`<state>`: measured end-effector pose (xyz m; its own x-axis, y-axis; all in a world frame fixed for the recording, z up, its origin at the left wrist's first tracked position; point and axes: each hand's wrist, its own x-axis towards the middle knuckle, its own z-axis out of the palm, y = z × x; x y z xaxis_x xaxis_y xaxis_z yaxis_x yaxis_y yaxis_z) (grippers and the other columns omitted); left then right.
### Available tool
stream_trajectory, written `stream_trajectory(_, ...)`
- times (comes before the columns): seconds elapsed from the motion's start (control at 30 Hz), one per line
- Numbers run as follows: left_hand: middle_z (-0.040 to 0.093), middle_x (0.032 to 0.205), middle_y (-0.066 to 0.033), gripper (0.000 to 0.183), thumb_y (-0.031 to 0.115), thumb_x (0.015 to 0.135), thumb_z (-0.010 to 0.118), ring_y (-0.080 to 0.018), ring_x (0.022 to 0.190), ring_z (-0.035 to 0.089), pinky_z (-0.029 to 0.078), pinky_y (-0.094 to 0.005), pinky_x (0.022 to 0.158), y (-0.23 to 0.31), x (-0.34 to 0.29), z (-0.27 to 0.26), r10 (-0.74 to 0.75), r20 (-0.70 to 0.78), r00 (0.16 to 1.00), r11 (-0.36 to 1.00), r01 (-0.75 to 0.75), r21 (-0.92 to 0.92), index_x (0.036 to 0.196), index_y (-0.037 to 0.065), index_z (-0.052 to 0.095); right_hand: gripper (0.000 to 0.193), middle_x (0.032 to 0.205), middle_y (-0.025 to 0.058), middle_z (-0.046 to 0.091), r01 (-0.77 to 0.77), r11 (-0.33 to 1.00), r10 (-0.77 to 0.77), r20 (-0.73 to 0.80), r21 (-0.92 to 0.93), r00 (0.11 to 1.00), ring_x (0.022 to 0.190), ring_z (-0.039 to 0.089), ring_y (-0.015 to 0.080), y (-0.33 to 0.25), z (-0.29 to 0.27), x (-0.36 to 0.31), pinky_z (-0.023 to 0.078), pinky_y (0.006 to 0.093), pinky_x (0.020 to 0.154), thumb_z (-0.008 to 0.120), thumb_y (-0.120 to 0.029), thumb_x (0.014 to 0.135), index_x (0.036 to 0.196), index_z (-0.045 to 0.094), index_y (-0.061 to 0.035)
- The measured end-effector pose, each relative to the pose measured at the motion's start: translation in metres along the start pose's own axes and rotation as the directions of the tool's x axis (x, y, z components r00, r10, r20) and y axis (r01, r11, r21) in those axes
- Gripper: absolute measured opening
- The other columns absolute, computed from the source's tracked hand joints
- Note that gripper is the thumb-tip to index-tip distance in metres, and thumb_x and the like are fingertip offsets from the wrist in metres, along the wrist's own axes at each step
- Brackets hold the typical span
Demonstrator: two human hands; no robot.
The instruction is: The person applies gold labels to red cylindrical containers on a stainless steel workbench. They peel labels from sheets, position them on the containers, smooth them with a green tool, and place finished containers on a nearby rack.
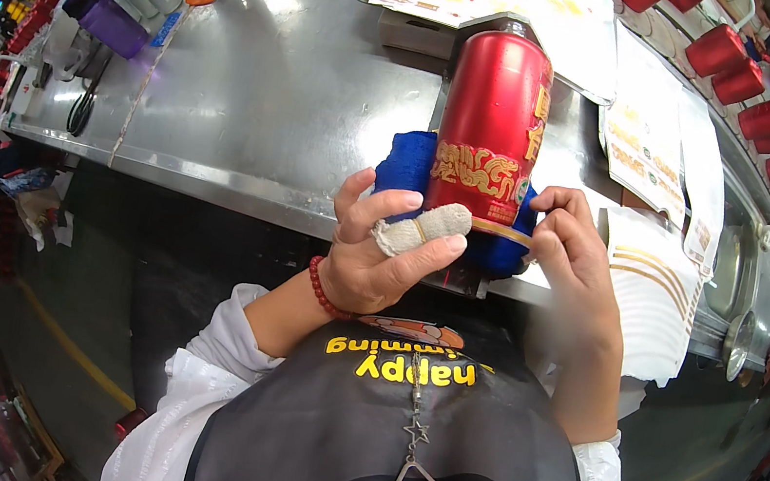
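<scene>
As I seemingly band the bottle by the bench's front edge, my right hand apparently pinches the strip (left hand spread). Smoothing probably comes next.

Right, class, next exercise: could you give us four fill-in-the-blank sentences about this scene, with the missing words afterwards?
1. The large cylindrical container just beyond the hands has a mainly ____ body.
2. One finger of the person's left hand is wrapped in ____ material.
3. The fabric showing on both sides of the container is ____.
4. The purple bottle lies toward the picture's upper ____ corner.

Missing words: red; white; blue; left.
</scene>
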<state>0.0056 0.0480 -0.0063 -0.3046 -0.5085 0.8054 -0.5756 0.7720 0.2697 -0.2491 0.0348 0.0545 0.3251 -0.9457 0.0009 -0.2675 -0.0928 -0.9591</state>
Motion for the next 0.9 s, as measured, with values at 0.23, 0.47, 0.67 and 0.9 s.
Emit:
stream_trajectory(0.23, 0.067, 0.113, 0.0063, 0.032, 0.012, 0.080, 0.077, -0.0165, 0.113, 0.054, 0.028, -0.0489, 0.117, -0.016, 0.024, -0.009, 0.287, 0.081, 0.955, 0.955, -0.292, 0.058, 0.109, 0.025, 0.073, 0.030, 0.113, 0.0076, 0.049, 0.006, 0.998, -0.001, 0.079, -0.063, 0.997, 0.095, 0.049, 0.0129, 0.003, -0.018, -0.003, 0.044, 0.0251, 0.072, 0.072, -0.023, 0.093, 0.079, 0.054, -0.0043)
stream_trajectory(0.47, 0.065, 0.113, 0.0073, 0.029, 0.016, 0.076, 0.078, -0.0158, 0.108, 0.050, 0.036, -0.0468, 0.108, -0.024, 0.045, -0.005, 0.432, 0.134, 0.892, 0.900, -0.435, -0.001, 0.102, 0.028, 0.073, 0.028, 0.111, 0.0079, 0.048, 0.008, 1.000, -0.005, 0.096, -0.029, 0.995, 0.100, 0.044, 0.0154, 0.001, -0.032, -0.011, 0.036, 0.0255, 0.084, 0.071, -0.024, 0.093, 0.079, 0.053, -0.0057)
stream_trajectory(0.67, 0.063, 0.115, 0.0096, 0.025, 0.015, 0.069, 0.077, -0.0167, 0.110, 0.047, 0.040, -0.0416, 0.099, -0.027, 0.057, 0.000, 0.515, 0.167, 0.840, 0.855, -0.518, -0.032, 0.088, 0.028, 0.070, 0.028, 0.106, 0.0082, 0.051, -0.046, 0.994, 0.053, 0.070, -0.096, 0.996, 0.095, 0.049, 0.0170, 0.016, -0.038, -0.014, 0.041, 0.0283, 0.080, 0.071, -0.021, 0.092, 0.080, 0.055, -0.0031)
stream_trajectory(0.9, 0.062, 0.118, 0.0094, 0.024, 0.014, 0.063, 0.076, -0.0171, 0.106, 0.045, 0.042, -0.0378, 0.088, -0.035, 0.045, 0.013, 0.487, 0.195, 0.852, 0.873, -0.482, -0.075, 0.081, 0.027, 0.067, 0.028, 0.102, 0.0091, 0.052, -0.030, 0.995, 0.036, 0.060, -0.095, 0.998, 0.093, 0.051, 0.0195, 0.018, -0.038, -0.013, 0.044, 0.0303, 0.079, 0.072, -0.020, 0.091, 0.078, 0.054, -0.0020)
